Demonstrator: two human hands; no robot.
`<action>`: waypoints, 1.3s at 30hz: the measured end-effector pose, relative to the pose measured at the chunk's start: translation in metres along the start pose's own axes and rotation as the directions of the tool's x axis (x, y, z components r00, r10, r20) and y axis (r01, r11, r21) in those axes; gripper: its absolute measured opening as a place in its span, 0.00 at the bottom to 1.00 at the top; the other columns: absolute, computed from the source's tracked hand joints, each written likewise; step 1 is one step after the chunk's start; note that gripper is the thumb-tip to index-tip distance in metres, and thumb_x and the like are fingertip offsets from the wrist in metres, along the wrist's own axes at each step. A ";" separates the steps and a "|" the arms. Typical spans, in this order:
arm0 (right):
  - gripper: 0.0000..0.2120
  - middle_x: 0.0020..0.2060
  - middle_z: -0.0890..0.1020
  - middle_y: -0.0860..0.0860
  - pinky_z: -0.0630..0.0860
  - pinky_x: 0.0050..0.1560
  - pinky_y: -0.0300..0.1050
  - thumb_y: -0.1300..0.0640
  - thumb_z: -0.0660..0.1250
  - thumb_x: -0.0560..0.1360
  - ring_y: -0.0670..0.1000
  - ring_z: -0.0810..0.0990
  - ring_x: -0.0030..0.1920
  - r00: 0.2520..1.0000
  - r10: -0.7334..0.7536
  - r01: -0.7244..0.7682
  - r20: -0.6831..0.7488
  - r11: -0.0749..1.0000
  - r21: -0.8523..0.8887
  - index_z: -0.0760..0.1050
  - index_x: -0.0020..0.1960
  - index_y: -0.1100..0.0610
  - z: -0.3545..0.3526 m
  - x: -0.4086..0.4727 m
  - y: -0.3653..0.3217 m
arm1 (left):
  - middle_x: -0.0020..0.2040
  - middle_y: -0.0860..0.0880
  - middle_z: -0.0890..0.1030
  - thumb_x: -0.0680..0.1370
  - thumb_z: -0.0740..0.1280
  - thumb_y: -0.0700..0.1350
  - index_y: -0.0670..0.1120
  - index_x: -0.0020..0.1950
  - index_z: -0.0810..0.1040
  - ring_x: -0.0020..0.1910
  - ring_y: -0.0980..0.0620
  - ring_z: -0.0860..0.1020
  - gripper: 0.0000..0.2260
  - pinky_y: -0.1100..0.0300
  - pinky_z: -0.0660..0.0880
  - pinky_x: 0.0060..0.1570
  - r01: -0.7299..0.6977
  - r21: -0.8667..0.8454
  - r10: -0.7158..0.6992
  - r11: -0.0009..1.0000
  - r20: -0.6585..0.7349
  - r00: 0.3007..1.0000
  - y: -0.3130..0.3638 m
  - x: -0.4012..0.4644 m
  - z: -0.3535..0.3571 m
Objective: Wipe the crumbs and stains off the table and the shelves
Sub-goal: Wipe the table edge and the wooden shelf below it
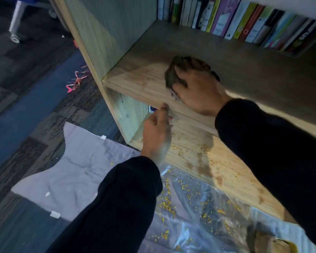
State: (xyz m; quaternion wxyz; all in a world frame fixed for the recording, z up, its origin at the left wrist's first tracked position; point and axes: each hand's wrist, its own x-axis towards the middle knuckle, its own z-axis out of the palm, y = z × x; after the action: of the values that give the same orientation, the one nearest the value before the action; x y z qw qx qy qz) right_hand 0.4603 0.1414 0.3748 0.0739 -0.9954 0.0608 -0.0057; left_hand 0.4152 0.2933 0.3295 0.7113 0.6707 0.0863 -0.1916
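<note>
While the right hand [199,90] presses a crumpled brownish cloth [171,75] onto the pale wooden shelf [144,77], left hand [158,136] touching its front edge, apparently loose-fingered, yellow crumbs [202,148] on the shelf below, crinkled plastic sheet [199,225] over carpet.

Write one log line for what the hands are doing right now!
right hand: presses cloth on upper shelf | left hand: touches shelf edge | lower shelf: crumbs, stains remain

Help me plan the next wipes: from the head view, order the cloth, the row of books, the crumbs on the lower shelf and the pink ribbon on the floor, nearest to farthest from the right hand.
1. Cloth: under the right hand.
2. Crumbs: lower shelf, below the hand.
3. Row of books: back of the upper shelf.
4. Pink ribbon: carpet, far left.
</note>
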 end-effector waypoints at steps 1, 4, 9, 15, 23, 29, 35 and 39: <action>0.33 0.80 0.61 0.56 0.53 0.79 0.57 0.41 0.49 0.79 0.58 0.56 0.80 1.000 -0.030 0.030 0.002 0.999 -0.011 0.59 0.81 0.53 0.001 -0.018 -0.004 | 0.40 0.55 0.82 0.82 0.61 0.59 0.53 0.40 0.81 0.41 0.54 0.79 0.17 0.60 0.71 0.39 -0.002 0.007 0.002 1.000 0.012 1.000 0.001 0.000 -0.004; 0.33 0.82 0.56 0.53 0.50 0.81 0.54 0.39 0.48 0.79 0.54 0.52 0.82 0.999 -0.026 0.025 0.021 0.999 0.027 0.58 0.81 0.50 0.002 -0.050 -0.009 | 0.37 0.53 0.81 0.80 0.67 0.57 0.51 0.40 0.83 0.33 0.59 0.78 0.14 0.64 0.72 0.36 -0.025 0.017 0.025 1.000 0.023 0.999 0.006 0.005 -0.022; 0.30 0.79 0.64 0.53 0.57 0.79 0.57 0.40 0.47 0.81 0.56 0.61 0.79 0.999 0.013 -0.012 -0.046 0.999 0.032 0.58 0.81 0.48 0.007 -0.008 -0.012 | 0.39 0.49 0.83 0.79 0.65 0.61 0.52 0.48 0.82 0.36 0.53 0.77 0.14 0.56 0.70 0.43 -0.040 -0.131 0.014 0.991 -0.190 0.982 0.024 0.042 -0.070; 0.26 0.79 0.62 0.59 0.56 0.76 0.57 0.47 0.52 0.84 0.61 0.60 0.78 0.965 0.261 -0.258 -0.001 0.954 0.155 0.63 0.79 0.55 0.004 0.085 -0.066 | 0.47 0.49 0.80 0.77 0.68 0.60 0.49 0.54 0.74 0.43 0.54 0.78 0.16 0.54 0.76 0.46 -0.366 0.216 0.423 0.905 -0.374 0.825 0.038 0.069 -0.128; 0.31 0.81 0.58 0.54 0.51 0.80 0.56 0.46 0.46 0.80 0.55 0.52 0.82 0.995 0.104 -0.104 0.001 0.993 0.060 0.59 0.81 0.52 0.019 -0.008 -0.125 | 0.47 0.50 0.84 0.82 0.64 0.55 0.45 0.58 0.79 0.45 0.54 0.81 0.14 0.61 0.78 0.44 -0.644 0.440 0.698 0.626 0.051 0.714 0.081 0.114 -0.138; 0.29 0.80 0.62 0.52 0.53 0.79 0.60 0.46 0.46 0.79 0.57 0.57 0.80 0.987 0.145 -0.147 -0.075 0.989 -0.013 0.63 0.79 0.49 0.023 0.019 -0.134 | 0.38 0.43 0.80 0.83 0.65 0.53 0.40 0.50 0.78 0.36 0.48 0.77 0.16 0.64 0.70 0.35 -0.678 0.518 0.752 0.521 0.097 0.651 0.068 0.119 -0.148; 0.30 0.75 0.69 0.55 0.61 0.74 0.63 0.45 0.46 0.77 0.60 0.64 0.76 0.990 0.138 -0.137 0.001 0.985 -0.104 0.72 0.72 0.52 0.023 0.050 -0.146 | 0.40 0.46 0.83 0.82 0.64 0.58 0.44 0.49 0.79 0.37 0.47 0.81 0.17 0.47 0.77 0.40 -0.683 0.509 0.741 0.524 0.123 0.660 0.063 0.130 -0.154; 0.30 0.81 0.58 0.53 0.52 0.80 0.57 0.46 0.45 0.79 0.55 0.52 0.81 0.989 0.140 -0.141 0.041 0.990 0.003 0.59 0.81 0.50 0.019 -0.016 -0.158 | 0.42 0.48 0.84 0.83 0.62 0.56 0.43 0.53 0.80 0.38 0.49 0.81 0.17 0.48 0.77 0.40 -0.675 0.540 0.745 0.503 0.124 0.655 0.066 0.127 -0.152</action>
State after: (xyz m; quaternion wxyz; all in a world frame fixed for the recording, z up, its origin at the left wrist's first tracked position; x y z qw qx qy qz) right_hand 0.4637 0.3011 0.3795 0.0780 -0.9883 0.1293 0.0197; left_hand 0.5764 0.4250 0.3289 0.4989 0.8283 -0.2105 0.1440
